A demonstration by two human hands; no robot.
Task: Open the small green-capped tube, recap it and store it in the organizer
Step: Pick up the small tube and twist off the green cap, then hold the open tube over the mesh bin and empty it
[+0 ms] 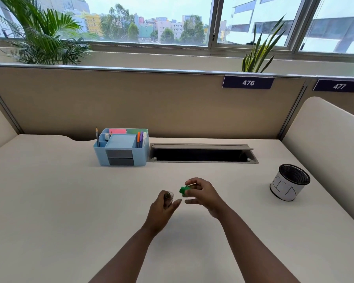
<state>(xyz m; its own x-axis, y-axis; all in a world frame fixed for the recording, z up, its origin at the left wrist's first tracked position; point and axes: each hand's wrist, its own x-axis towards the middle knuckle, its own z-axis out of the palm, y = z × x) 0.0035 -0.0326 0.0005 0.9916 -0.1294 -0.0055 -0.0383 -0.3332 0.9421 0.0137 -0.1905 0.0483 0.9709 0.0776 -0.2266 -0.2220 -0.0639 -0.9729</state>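
Above the middle of the desk, my left hand [164, 205] grips a small clear tube [169, 197] whose open mouth points up. A short gap to its right, my right hand [202, 193] pinches the green cap [184, 190] between thumb and fingertips. The cap is off the tube and sits slightly higher than its mouth. The light blue organizer [122, 148] stands at the back left of the desk, with two grey drawers in front and several compartments on top.
The organizer holds a pencil, coloured pens, sticky notes and a small white bottle. An open cable tray [202, 154] is sunk into the desk beside it. A black mesh cup [289, 181] with a white paper wrap stands at the right. Beige partitions enclose the desk.
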